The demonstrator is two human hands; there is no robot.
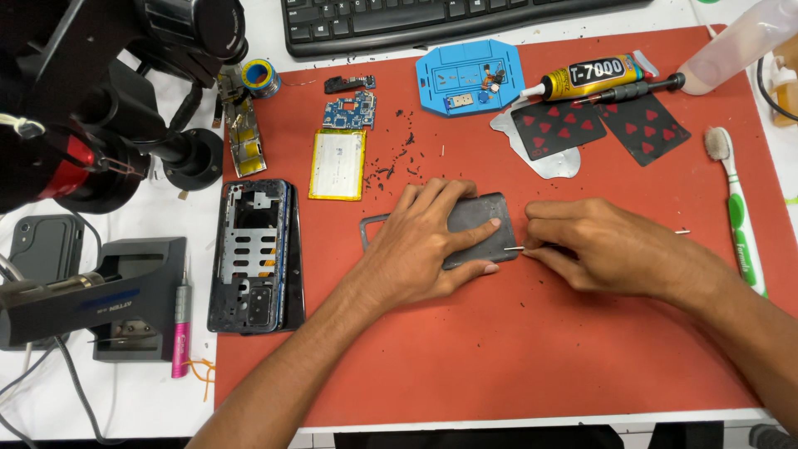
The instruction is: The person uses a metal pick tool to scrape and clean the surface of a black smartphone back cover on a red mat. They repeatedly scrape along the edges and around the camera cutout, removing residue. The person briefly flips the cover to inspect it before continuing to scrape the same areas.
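From my seat, at nine o'clock on the red mat point(499, 357) lies a stripped phone frame point(256, 256), with a pink screwdriver point(180, 328) just off the mat beside it. Toward eleven o'clock sit a yellow battery point(337, 164) and a small blue circuit board point(351, 111).

At the centre, my left hand point(420, 245) lies flat with fingers spread on a dark back cover point(480, 229), pressing it to the mat; it closes around nothing, it only bears down. At three o'clock of the cover, my right hand point(594, 245) is closed in a pinch on a thin metal tool point(514, 248), whose tip meets the cover's right edge.

To do this well, I judge the tip should stay shallow and nearly level with the mat, working along the edge while the left palm stops the cover sliding.

At one o'clock lie a glue tube point(590, 79) and two red-patterned playing cards point(598, 125); at three o'clock, a green and white toothbrush point(736, 216).
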